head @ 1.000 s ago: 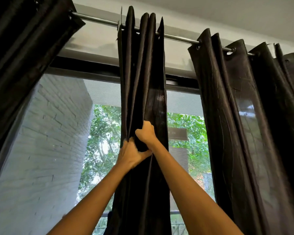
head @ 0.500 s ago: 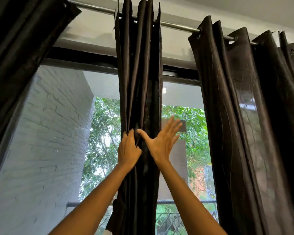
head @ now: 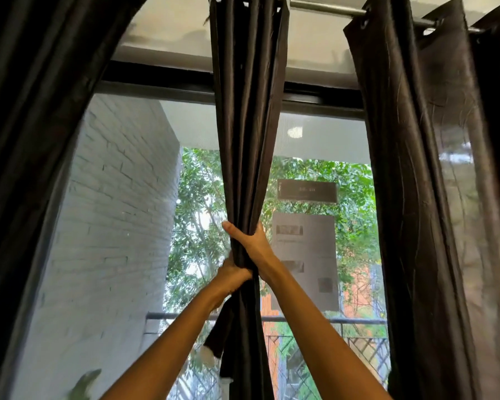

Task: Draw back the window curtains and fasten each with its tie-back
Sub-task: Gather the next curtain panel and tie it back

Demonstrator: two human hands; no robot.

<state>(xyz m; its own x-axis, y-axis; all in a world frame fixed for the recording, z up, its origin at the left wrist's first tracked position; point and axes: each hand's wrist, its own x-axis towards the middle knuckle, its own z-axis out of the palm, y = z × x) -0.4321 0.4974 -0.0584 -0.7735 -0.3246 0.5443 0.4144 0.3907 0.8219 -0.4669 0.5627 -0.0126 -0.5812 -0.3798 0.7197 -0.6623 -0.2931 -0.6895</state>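
1. The middle curtain hangs from the metal rod at the top and is bunched into one thin bundle in front of the window.
2. The right hand is wrapped tight around the bundle, with the thumb on the left side and the fingers going round the right side.
3. The left hand is just below it and touches it. It is closed on the same bundle, and a dark strip of cloth hangs down from under this hand. I cannot tell if that strip is a tie-back or part of the curtain.
4. Both bare arms reach up from the bottom of the view.
5. The left curtain is pulled off to the left side and sweeps down in a curve.
6. The right curtain hangs in loose, wide folds on the right, with its rings on the rod.
7. Through the glass there is a white brick wall on the left, green trees in the middle, and a dark railing lower down.
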